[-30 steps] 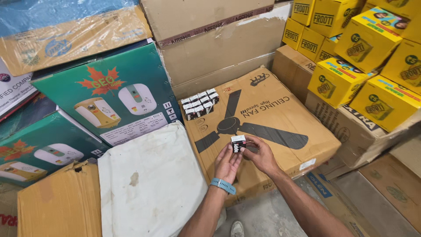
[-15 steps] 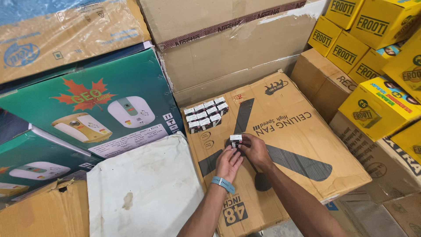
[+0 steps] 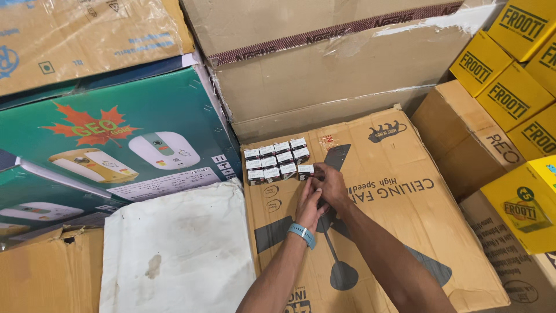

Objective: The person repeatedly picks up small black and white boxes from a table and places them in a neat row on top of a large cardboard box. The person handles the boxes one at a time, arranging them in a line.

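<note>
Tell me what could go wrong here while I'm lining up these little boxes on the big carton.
The small boxes sit in tight rows, so both hands pushing the last small box in could knock the neighbours askew. The flat brown carton under them looks slightly tilted and creased, so the rows might slide or topple if it gets leaned on.

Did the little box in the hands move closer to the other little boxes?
Yes. The little box now sits against the group of small boxes on the fan carton; earlier it was apart, nearer the person.
</note>
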